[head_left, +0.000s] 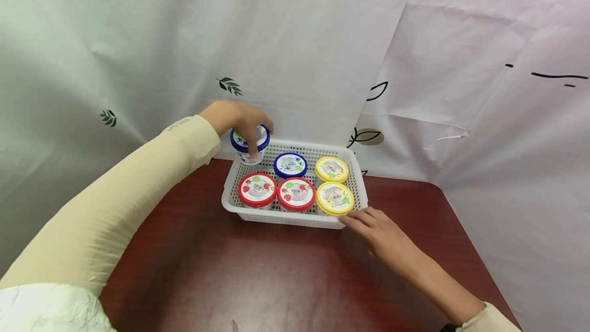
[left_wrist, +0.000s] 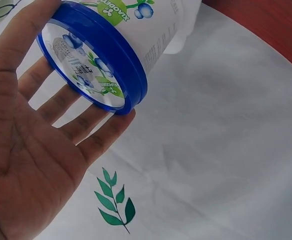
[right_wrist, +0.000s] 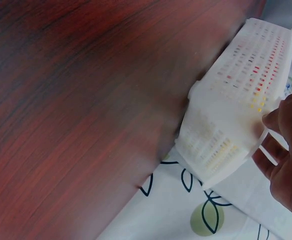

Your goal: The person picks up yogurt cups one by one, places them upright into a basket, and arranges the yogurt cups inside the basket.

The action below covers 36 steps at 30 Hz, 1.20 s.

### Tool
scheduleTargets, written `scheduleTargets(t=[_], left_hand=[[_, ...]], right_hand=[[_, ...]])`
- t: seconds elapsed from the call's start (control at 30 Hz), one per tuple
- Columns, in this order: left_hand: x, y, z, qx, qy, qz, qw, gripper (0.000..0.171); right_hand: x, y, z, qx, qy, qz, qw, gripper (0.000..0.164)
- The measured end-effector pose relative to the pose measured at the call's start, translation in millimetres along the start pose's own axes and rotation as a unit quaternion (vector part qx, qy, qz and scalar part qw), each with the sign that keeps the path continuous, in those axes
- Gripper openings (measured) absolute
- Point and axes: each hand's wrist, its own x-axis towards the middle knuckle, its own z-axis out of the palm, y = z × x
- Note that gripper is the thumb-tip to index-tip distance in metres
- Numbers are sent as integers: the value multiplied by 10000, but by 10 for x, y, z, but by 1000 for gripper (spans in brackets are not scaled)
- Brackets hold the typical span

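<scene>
My left hand (head_left: 240, 121) grips a blue-lidded tub (head_left: 251, 159) by its lid, over the back left corner of the white basket (head_left: 295, 222). In the left wrist view the thumb and fingers lie around the rim of the lid (left_wrist: 131, 85), which is printed with blueberries. With thumb and fingers on either side of the rim, my right hand (head_left: 384, 237) holds the basket's front right corner. Inside stand another blue-lidded tub (head_left: 290, 164), two red-lidded tubs (head_left: 257, 189) and two yellow-lidded tubs (head_left: 335, 198).
The basket stands on a dark red wooden table (head_left: 276, 275), near its back edge. Behind and to the sides hangs a pale cloth (head_left: 299, 65) printed with leaves, close to the basket's back wall.
</scene>
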Motion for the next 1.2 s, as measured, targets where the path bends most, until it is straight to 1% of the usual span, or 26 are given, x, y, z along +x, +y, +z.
scheduleTargets(t=[0.17, 0.33, 0.63, 0.93, 1.2], left_hand=[[54, 59, 12, -93, -37, 8, 9999, 91], [90, 97, 54, -5, -32, 144, 9999, 89], [189, 96, 192, -78, -103, 308, 9994, 88], [308, 88, 312, -105, -82, 521, 9986, 89], [350, 113, 387, -184, -62, 636, 9978, 89]], right_hand=[[-3, -3, 4, 4, -1, 7, 10000, 70], [-3, -11, 6, 12, 0, 11, 10000, 72], [-6, -30, 4, 31, 8, 39, 10000, 71], [-6, -53, -10, 26, 1, 16, 10000, 72], [-10, -57, -13, 46, 25, 5, 10000, 74]])
